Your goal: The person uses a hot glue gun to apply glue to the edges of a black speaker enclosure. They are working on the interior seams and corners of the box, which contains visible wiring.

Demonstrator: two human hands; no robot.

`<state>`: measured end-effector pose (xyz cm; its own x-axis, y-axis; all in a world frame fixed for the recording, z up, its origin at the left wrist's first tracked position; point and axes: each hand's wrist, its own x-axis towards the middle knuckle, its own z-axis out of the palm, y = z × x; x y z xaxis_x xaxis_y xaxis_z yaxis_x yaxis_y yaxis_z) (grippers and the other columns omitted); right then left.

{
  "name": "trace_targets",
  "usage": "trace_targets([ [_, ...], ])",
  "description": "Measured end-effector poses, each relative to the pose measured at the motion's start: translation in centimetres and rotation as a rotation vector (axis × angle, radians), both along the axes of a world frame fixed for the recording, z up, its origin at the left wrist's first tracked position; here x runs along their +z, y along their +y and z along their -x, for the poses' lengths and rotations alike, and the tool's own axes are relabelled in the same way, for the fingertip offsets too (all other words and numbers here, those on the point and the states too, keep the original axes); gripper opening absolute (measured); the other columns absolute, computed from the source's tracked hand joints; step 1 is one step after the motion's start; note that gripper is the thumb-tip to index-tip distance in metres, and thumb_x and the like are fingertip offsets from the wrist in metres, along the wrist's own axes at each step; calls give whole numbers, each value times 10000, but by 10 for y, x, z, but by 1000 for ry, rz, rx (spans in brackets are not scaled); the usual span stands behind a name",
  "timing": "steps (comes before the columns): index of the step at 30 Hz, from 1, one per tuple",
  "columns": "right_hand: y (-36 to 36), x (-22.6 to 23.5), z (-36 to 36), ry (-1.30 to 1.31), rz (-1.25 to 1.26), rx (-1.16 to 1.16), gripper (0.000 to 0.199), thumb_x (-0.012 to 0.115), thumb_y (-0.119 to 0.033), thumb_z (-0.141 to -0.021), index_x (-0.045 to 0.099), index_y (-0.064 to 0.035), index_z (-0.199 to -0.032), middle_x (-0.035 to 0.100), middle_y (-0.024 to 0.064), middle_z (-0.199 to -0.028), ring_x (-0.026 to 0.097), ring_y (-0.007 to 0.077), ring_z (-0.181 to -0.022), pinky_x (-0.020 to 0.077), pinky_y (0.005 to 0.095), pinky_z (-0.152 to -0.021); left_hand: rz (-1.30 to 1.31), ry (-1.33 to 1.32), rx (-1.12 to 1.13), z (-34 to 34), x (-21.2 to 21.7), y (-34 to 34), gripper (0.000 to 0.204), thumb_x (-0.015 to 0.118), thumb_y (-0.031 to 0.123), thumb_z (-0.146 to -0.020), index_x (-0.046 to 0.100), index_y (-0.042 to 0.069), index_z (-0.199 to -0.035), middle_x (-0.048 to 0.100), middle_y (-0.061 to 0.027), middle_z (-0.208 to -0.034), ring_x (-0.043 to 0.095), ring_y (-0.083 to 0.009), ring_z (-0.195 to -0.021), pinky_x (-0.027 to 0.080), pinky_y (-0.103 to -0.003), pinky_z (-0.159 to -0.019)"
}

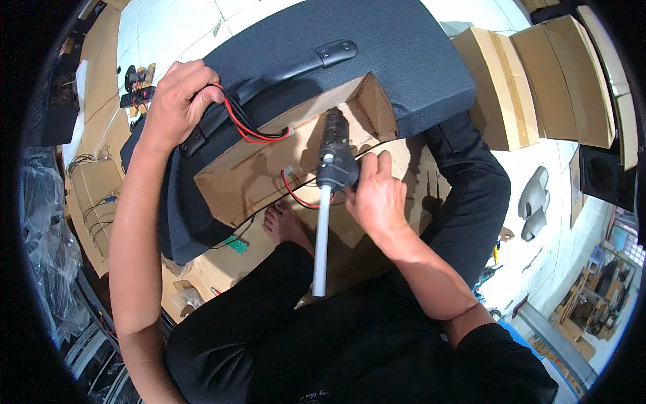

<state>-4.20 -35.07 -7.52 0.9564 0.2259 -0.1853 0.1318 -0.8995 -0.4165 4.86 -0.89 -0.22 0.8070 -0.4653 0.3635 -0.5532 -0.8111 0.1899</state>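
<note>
The glue gun [341, 165] is near the middle of the frame, its dark, crusted front end pointing up over the open recess of a box. A long white glue stick [321, 246] runs out of its back toward the lower edge. The right hand [378, 200], just right of centre, is wrapped around the gun's grip; whether the tip touches the wood cannot be told.

The recess has bare brown wooden walls [232, 183] and is set into a cabinet [420, 64] covered in black, which fills the upper middle of the frame at a slant. A black carrying handle [279, 76] is fixed along the cabinet above the opening.

At the upper left, the left hand [180, 101] pinches red and black wires [234, 120] between thumb and fingers; they curve down to a pale connector [291, 132] at the recess. A second red wire [291, 187] loops below, left of the gun.

A bare foot [288, 225] shows under the cabinet's lower edge, near a small green piece [236, 244]. Cardboard boxes [498, 87] stand at the upper right, grey slippers [534, 202] lie on the pale floor [562, 215] below them, and clear plastic wrapping [47, 229] is bunched at the far left.
</note>
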Motion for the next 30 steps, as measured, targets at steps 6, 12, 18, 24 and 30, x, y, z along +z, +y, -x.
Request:
trace_targets([
  [6,-3,-6,0,-18,17,-2,511,829,-106,-700,484,-7,-1065,524,216,-1040,667,463,-735,567,544,-642,6,15,-6,-2,0,0,317,667,362,-921,622,56,-854,566,-78,-778,563,-289,-744,430,-371,-735],
  [12,-11,-2,-10,-48,-8,-67,547,827,-103,-695,494,-20,-1121,527,213,-1070,671,453,-729,571,545,-650,-7,10,-21,-2,3,0,330,653,369,-934,622,49,-859,567,-84,-777,564,-297,-742,434,-373,-735],
  [18,-4,-2,7,-30,-45,170,584,825,-129,-671,527,-26,-1164,544,221,-1119,682,431,-774,589,525,-679,-19,32,-2,-1,2,-1,264,661,326,-935,633,76,-855,584,-75,-794,586,-290,-777,436,-377,-759],
  [24,-12,-2,2,-109,-6,175,523,831,-124,-706,543,-39,-1133,542,168,-1083,685,401,-770,578,501,-643,-81,30,-75,-7,-4,11,193,601,246,-970,626,65,-908,615,-88,-879,618,-309,-862,466,-398,-825],
  [30,13,-4,18,-90,-53,468,551,839,-101,-665,574,-57,-1147,540,142,-1048,699,368,-784,590,473,-678,120,56,-68,-5,-4,-5,194,685,251,-926,667,81,-834,632,-131,-791,645,-360,-784,506,-438,-698],
])
